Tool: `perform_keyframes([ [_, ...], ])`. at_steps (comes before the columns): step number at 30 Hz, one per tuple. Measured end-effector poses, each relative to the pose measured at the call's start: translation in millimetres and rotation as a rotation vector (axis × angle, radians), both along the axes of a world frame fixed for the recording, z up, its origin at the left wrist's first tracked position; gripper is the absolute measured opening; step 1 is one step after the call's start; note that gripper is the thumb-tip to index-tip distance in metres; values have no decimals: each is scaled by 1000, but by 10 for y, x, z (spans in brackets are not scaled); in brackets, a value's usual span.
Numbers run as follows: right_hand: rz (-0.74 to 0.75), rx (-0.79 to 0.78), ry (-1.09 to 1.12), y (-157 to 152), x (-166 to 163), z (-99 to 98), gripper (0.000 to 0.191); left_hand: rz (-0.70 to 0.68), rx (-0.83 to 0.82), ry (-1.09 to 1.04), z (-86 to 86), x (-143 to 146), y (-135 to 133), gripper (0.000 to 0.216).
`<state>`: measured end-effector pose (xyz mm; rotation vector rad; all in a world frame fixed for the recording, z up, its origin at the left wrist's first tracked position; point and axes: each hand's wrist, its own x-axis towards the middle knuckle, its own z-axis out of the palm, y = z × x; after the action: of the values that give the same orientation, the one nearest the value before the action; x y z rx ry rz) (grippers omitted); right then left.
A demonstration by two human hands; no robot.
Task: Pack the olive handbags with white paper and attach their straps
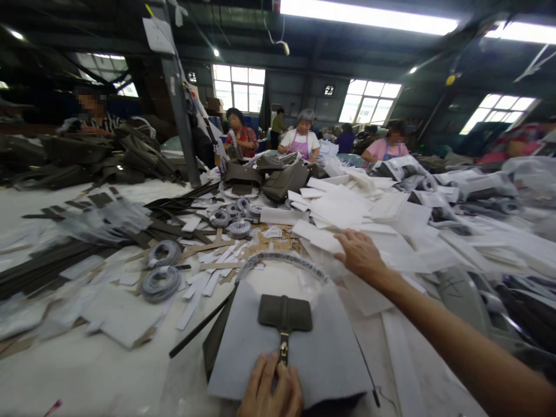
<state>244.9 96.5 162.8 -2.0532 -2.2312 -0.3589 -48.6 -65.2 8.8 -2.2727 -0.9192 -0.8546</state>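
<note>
A dark olive handbag [212, 341] lies in front of me, with a pale grey sheet [243, 341] over its face. On top of the sheet sit a dark flap tab [284, 313] and a narrow strap with a gold-coloured clasp [283, 347]. At the bottom edge, my left hand [271, 388] has its fingers bent and closed over the lower end of this strap. The bag's wrapped handle [282, 258] arches beyond it. My right hand [362, 255] is stretched out at the white paper sheets [347, 205], thumb apart from the fingers, fingertips at a sheet's edge.
Coiled wrapped handles [160, 281] and dark strips [56, 266] lie left, among paper scraps [208, 284]. Dark bags [286, 179] are piled beyond. Plastic-wrapped pieces [469, 185] crowd the right. A metal post [180, 104] rises from the table; several people [299, 142] work behind.
</note>
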Motion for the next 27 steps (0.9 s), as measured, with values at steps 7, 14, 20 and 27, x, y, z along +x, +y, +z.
perform_keyframes([
  [7, -59, -183, 32, 181, 736, -414, 39, -54, -186, -38, 279, -51, -84, 35],
  [14, 76, 125, 118, -130, 432, 111, 25, -45, -238, -24, 306, -38, -122, 37],
  [20, 606, 160, 124, -1036, -926, 196, 28, -36, -272, -44, 290, -15, -137, 39],
  [27, 610, 69, 249, -1505, -1358, -705, 43, -63, -267, -89, 236, -14, -135, 39],
])
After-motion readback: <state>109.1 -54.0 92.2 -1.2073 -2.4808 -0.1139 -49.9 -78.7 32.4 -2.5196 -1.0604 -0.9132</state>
